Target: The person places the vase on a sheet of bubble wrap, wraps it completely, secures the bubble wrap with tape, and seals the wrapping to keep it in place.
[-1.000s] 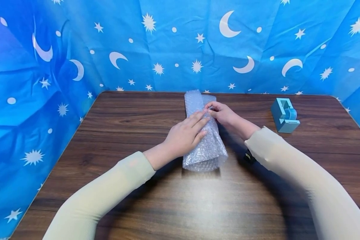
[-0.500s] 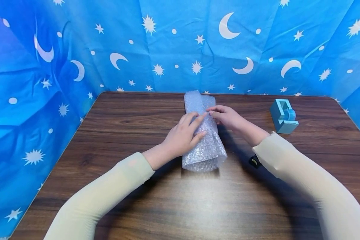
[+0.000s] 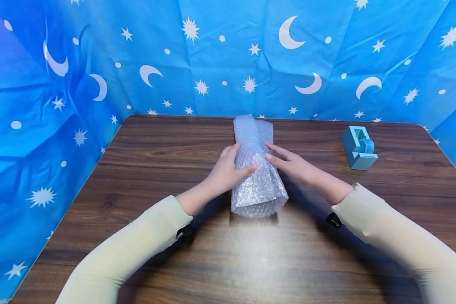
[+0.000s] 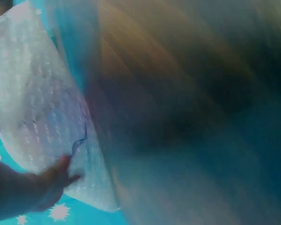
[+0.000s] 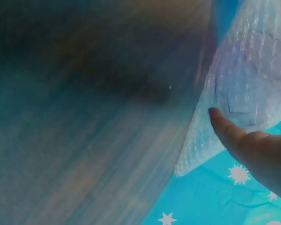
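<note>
A bundle of clear bubble wrap (image 3: 256, 188) lies lengthwise on the table, its loose, flared end towards me. My left hand (image 3: 221, 174) rests against the bundle's left side, with the thumb stretched over the top. On the right side, my right hand (image 3: 294, 167) touches the wrap with its thumb and index finger extended and apart. In the left wrist view, the bubble wrap (image 4: 42, 93) fills the left part, with blurred fingers near its edge. Through the bubble wrap (image 5: 253, 89) in the right wrist view, a faint angular outline shows; what is inside cannot be made out.
A teal tape dispenser (image 3: 359, 147) with a roll of tape stands at the back right of the dark wooden table (image 3: 167, 143). A blue cloth (image 3: 213, 55) with white moons and stars hangs behind the table and along its sides.
My left hand has slid left from the top of the wrap to its side. My right hand has stopped pinching near the middle and drawn back towards me, fingers spread. The bundle has stayed put.
</note>
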The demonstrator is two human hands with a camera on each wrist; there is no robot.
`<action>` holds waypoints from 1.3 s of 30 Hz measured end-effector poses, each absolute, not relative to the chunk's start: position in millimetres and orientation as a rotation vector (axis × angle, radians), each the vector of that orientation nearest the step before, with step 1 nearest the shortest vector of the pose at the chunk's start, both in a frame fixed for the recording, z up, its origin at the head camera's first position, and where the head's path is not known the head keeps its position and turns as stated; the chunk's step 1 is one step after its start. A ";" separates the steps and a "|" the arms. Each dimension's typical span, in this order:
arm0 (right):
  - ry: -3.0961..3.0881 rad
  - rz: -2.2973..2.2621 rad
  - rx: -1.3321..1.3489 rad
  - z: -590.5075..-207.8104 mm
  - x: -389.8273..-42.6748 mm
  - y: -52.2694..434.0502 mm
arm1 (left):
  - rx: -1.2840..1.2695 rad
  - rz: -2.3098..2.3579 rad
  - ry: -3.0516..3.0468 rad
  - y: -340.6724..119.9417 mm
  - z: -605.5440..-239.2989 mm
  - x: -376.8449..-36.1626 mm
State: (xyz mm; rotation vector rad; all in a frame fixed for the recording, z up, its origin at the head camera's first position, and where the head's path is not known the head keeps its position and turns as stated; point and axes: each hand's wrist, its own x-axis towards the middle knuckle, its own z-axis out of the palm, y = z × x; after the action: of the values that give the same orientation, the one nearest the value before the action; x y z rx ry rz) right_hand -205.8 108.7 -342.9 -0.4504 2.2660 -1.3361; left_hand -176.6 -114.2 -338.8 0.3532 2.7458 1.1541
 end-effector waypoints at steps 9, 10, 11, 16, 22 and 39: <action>2.379 -1.355 -0.426 -344.0 -204.9 108.7 | 0.316 1.213 2.667 -114.0 -342.4 -186.4; 2.397 -1.344 -0.425 -343.5 -204.9 109.3 | 0.316 1.220 2.665 -113.4 -342.9 -187.2; 2.408 -1.334 -0.420 -343.0 -205.0 110.0 | 0.315 1.224 2.664 -112.6 -343.2 -188.0; 2.394 -1.345 -0.383 -342.1 -207.4 113.8 | 0.303 1.274 2.642 -108.9 -345.0 -191.1; 2.329 -1.411 -0.363 -343.2 -209.4 113.1 | 0.299 1.338 2.582 -110.8 -346.8 -188.8; 2.477 -1.349 -0.418 -344.0 -201.5 116.6 | 0.292 1.401 2.529 -127.2 -345.1 -191.0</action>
State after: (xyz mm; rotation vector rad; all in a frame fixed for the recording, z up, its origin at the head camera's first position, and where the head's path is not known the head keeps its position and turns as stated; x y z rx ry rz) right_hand -201.5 116.6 -344.0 -0.4179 2.4772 -1.3494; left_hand -191.0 -127.2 -345.1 0.2916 2.5290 1.4012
